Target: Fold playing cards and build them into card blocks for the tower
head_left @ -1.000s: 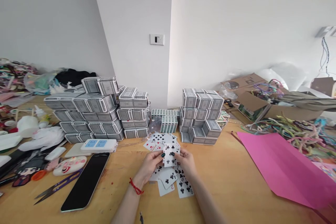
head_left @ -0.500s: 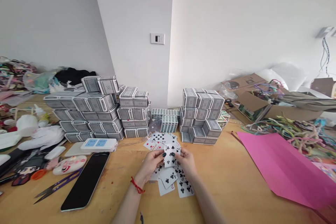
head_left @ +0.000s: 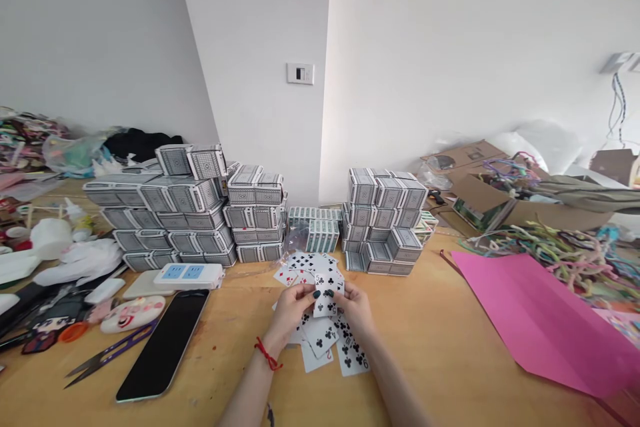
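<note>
Between my two hands is a small stack of playing cards [head_left: 325, 305], held face up with a five of clubs on top. My left hand [head_left: 291, 308] pinches its left side, thumb on the face, and a red string bracelet circles that wrist. My right hand [head_left: 354, 307] grips the right side, where the corner of a seven shows behind the five. Loose face-up cards, a four of clubs [head_left: 320, 337] among them, lie spread on the table under my hands. Farther back lie more face-up cards [head_left: 305, 261].
Stacked grey-backed card blocks stand at left [head_left: 195, 220] and right [head_left: 385, 213], with greenish packs [head_left: 323, 235] between. A phone [head_left: 165, 347], scissors [head_left: 110, 352] and a power strip [head_left: 187, 275] lie left. Pink paper [head_left: 545, 320], yarn [head_left: 550, 253] and a cardboard box [head_left: 540, 213] are right.
My left hand and wrist have shifted slightly to the right, and the held cards moved a little with them. The cards on the table look the same.
</note>
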Demonstrator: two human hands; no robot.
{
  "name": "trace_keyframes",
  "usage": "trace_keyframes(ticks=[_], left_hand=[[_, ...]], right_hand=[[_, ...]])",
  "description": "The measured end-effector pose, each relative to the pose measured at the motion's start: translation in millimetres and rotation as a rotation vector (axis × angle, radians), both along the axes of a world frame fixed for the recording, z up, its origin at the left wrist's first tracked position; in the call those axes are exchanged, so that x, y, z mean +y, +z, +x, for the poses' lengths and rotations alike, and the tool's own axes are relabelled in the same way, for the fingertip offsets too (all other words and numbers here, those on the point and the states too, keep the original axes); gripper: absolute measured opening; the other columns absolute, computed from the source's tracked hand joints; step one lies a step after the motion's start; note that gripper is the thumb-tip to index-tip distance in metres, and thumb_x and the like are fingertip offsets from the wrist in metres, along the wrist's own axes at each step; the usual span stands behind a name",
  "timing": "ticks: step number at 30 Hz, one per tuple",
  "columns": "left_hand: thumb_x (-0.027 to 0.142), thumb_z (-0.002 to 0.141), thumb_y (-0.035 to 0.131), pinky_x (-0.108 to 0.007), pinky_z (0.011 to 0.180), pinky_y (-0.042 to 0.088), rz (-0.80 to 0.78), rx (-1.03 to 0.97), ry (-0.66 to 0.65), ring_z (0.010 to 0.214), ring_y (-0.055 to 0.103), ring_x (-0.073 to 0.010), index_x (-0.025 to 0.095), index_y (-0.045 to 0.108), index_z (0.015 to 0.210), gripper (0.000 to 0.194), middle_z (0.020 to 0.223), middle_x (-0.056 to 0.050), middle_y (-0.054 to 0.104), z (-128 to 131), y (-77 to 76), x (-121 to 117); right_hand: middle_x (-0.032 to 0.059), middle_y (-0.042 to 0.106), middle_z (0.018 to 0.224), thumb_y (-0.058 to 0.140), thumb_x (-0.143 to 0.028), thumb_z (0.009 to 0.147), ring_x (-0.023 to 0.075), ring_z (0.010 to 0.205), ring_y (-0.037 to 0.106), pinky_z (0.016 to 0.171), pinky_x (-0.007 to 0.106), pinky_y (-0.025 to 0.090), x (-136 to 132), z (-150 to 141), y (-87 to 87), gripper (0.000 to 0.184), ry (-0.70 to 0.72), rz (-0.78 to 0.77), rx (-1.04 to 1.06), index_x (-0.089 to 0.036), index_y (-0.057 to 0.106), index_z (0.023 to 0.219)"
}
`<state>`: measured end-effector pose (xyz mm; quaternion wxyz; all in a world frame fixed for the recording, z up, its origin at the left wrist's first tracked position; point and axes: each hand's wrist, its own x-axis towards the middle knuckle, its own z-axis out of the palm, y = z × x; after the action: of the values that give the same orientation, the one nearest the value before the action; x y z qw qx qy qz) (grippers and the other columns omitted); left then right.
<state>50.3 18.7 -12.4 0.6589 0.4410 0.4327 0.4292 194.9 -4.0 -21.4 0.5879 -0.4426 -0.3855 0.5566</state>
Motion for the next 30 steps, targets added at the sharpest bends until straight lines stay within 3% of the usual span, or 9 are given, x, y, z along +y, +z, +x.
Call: trace_keyframes(ticks=[14,26,30], left_hand=[[0.029,0.053,0.071,-0.020,0.046,0.035,0.049,0.080,0.135,0.045,0.045,-0.0083,0.015,0.056,0.059,0.021,0.048,0.005,0.050,3.9,-4.7,0.9],[0.043,0.059,0.070,-0.027,0.062,0.046,0.000,-0.064,0.038,0.062,0.057,-0.0149,0.014,0.068,0.077,0.034,0.066,-0.004,0.064,3.2,3.9,-4.0],[0.038,0.055,0.074,-0.024,0.057,0.044,-0.028,-0.083,0.061,0.057,0.054,-0.0116,0.013,0.069,0.074,0.031,0.066,-0.003,0.064,1.6,1.0,-2.1]], right_hand=[[0.0036,0.071,0.069,0.076,-0.039,0.055,0.0193,0.059,0.064,0.055,0.028,0.048,-0.1,0.4,-3.2,0.032,0.036,-0.041,0.039,-0.017,0.064,0.074],[0.0085,0.072,0.079,0.075,-0.044,0.054,0.0210,0.065,0.066,0.058,0.029,0.050,2.3,2.3,-6.1,0.042,0.024,-0.089,0.067,-0.016,0.064,0.083],[0.0071,0.071,0.077,0.075,-0.045,0.055,0.0195,0.063,0.065,0.057,0.028,0.049,2.1,2.3,-5.8,0.039,0.044,-0.066,0.025,-0.016,0.064,0.079]])
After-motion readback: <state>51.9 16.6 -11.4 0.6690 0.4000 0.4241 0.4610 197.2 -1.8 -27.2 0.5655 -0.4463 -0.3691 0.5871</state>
